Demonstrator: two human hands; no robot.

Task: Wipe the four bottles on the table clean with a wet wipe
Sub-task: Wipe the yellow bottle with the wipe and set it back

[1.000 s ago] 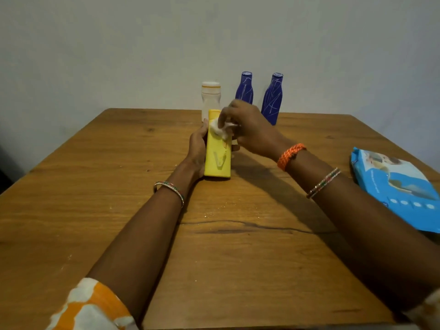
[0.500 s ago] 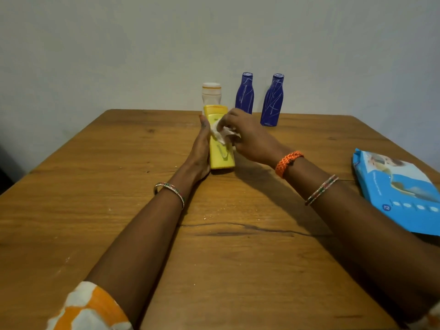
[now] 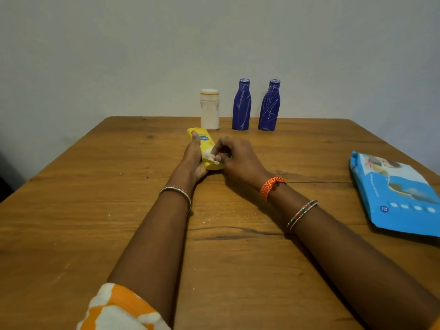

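Observation:
A yellow bottle lies tilted low over the middle of the wooden table, its top pointing away from me. My left hand grips it from the left, thumb along its side. My right hand pinches a crumpled white wet wipe against the bottle's lower part. At the table's far edge stand a white bottle and two dark blue bottles, upright and apart from both hands.
A blue pack of wet wipes lies flat near the table's right edge. A pale wall rises just behind the far edge. A dark crack runs across the tabletop under my forearms.
The yellow bottle has gone from upright to tilted low and away from me. My right hand with the wipe has slid from the bottle's top down to its lower part.

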